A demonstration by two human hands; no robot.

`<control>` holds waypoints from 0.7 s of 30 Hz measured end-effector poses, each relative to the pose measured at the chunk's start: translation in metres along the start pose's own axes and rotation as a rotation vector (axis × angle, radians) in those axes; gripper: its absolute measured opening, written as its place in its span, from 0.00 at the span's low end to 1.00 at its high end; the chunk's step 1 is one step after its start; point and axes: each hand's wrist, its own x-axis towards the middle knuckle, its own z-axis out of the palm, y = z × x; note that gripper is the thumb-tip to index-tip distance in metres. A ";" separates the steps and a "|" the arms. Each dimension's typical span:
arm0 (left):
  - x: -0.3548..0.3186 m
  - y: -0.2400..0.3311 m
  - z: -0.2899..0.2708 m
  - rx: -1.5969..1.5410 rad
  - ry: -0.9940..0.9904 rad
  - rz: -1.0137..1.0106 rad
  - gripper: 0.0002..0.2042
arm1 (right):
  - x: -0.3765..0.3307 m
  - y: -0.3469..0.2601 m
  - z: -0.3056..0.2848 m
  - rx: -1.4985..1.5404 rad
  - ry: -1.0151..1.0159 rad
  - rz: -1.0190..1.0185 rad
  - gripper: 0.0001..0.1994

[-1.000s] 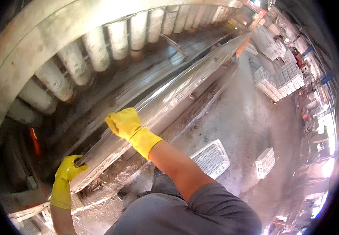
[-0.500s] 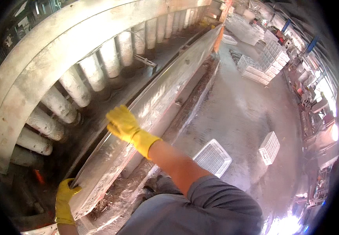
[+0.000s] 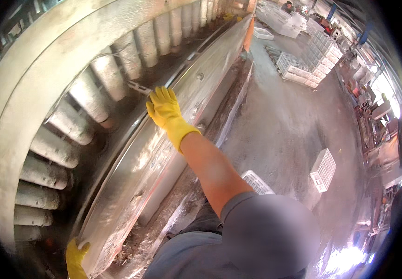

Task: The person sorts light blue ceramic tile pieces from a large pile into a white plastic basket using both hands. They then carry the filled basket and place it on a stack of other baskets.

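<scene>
Both my hands wear yellow rubber gloves. My right hand reaches forward over the upper edge of a long pale metal-like ledge, fingers stretched out. Its fingertips meet or overlap the end of a small metal bar with slots; I cannot tell if they touch. At the ledge's near left end, my left hand is curled over the edge, thumb on the ledge's face, the wrist cut off by the picture's lower rim. Beyond the ledge, a dark gap separates it from a curved row of thick pale cylinders.
A broad pale curved beam runs above the cylinders. To the right, a white perforated crate stands on the wet grey floor. Another white basket is partly hidden by my arm. Stacked white crates and a person are farther off.
My right hand has moved forward along the ledge to the slotted bar. My left hand stays at the near end, lower in the picture. The whole view has shifted.
</scene>
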 end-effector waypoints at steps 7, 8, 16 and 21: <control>0.128 0.265 0.059 -0.027 -0.176 0.025 0.21 | 0.083 0.145 0.027 -0.003 0.106 -0.122 0.14; 0.145 0.299 0.064 0.009 -0.172 0.042 0.21 | 0.095 0.170 0.028 0.004 0.084 -0.129 0.15; 0.250 0.464 0.111 -0.079 -0.304 0.187 0.25 | 0.155 0.296 0.022 0.130 -0.074 -0.192 0.24; 0.256 0.460 0.116 -0.111 -0.382 0.135 0.28 | 0.163 0.285 0.015 -0.097 -0.497 -0.109 0.30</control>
